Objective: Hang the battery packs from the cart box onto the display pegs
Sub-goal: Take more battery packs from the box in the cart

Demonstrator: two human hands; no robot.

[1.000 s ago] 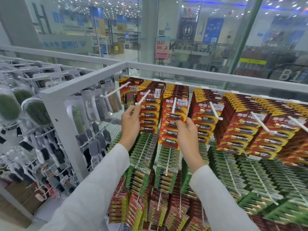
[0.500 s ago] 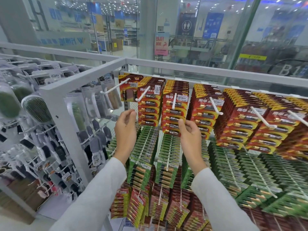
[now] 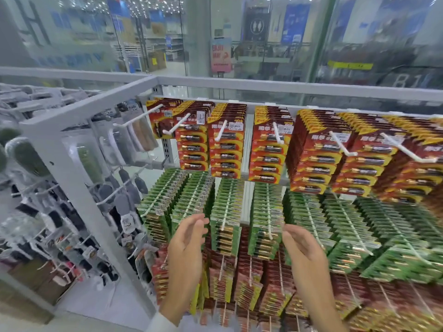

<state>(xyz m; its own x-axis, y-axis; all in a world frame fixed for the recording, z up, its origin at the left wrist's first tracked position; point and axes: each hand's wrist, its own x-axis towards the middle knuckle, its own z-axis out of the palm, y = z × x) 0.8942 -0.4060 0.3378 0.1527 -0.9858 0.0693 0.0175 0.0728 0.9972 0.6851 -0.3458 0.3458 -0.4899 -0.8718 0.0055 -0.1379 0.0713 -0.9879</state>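
Observation:
Red battery packs [image 3: 226,149] hang in thick rows on white display pegs [image 3: 220,131] along the top of the rack. Below them hang green battery packs [image 3: 226,207], and lower still more red ones [image 3: 247,283]. My left hand [image 3: 185,252] and my right hand [image 3: 304,255] are both low in front of the green and lower red rows, fingers relaxed and holding nothing. Neither hand touches a pack. The cart box is out of view.
A grey metal frame [image 3: 79,188] edges the rack on the left. Beyond it hang brushes [image 3: 28,159] and small packaged goods [image 3: 124,202] on hooks. A glass wall [image 3: 239,37] stands behind the rack.
Both hands have dropped from the top red row, where they were at the pegs, down to the green row. They hold nothing now. The view has tilted and blurred slightly.

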